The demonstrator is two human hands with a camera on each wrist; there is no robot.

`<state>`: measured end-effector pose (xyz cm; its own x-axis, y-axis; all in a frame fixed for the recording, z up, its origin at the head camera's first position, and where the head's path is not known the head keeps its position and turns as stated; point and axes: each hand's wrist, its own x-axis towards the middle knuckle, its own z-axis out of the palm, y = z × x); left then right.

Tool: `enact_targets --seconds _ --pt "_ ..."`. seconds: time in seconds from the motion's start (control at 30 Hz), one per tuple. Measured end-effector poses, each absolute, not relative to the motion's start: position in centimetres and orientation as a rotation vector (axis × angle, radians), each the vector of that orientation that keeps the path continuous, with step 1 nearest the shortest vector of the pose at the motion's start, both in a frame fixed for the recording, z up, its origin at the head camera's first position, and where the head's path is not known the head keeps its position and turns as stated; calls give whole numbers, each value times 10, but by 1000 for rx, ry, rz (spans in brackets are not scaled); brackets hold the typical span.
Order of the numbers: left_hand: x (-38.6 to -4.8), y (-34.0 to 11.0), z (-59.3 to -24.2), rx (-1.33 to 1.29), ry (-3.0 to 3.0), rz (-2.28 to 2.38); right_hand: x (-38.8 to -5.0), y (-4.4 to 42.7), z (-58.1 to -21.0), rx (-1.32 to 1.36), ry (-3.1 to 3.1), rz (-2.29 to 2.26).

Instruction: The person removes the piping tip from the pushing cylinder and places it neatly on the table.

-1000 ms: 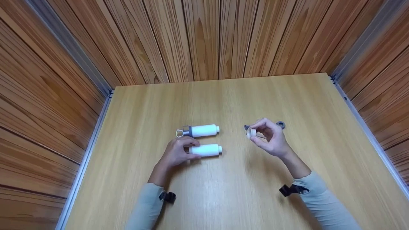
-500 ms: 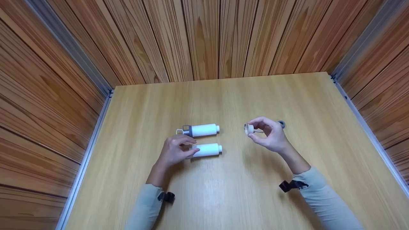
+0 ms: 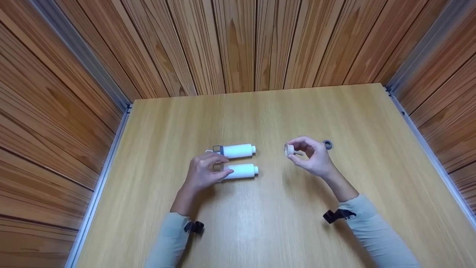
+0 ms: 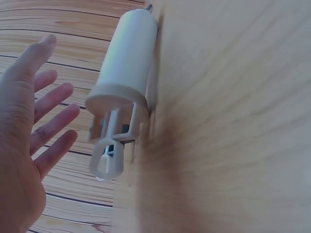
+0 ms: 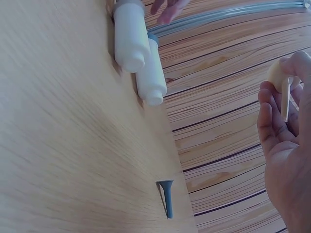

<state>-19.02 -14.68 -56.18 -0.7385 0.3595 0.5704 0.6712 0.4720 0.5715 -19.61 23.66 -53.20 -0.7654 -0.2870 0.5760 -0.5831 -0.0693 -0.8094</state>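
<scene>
Two white bottle-like cylinders, a near one (image 3: 241, 171) and a far one (image 3: 240, 150), lie side by side, narrow ends to the right. The far one has a dark collar (image 3: 218, 149). In the left wrist view the near cylinder (image 4: 129, 53) has a pale collar and a loop-ended handle (image 4: 108, 158). My left hand (image 3: 202, 170) hovers by that end, fingers extended and apart from it. My right hand (image 3: 316, 158) pinches a small pale round piece with a thin stem (image 3: 289, 149) above the table; fingers partly cover it.
A small dark ring (image 3: 327, 144) lies on the table (image 3: 260, 223) behind my right hand. The right wrist view shows a dark, flare-ended peg (image 5: 166, 194) on the tabletop. Wood-panelled walls (image 3: 238, 44) with metal rails (image 3: 98, 182) surround the table.
The near cylinder has shifted slightly toward the far one, and my left hand has come off it. My right hand has turned the pale piece a little and moved slightly.
</scene>
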Motion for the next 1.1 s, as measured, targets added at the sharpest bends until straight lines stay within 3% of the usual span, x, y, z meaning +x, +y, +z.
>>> enact_targets --seconds 1.1 --pt "-187 -96 -512 -972 -2155 -1376 -180 202 -528 931 -2028 1830"
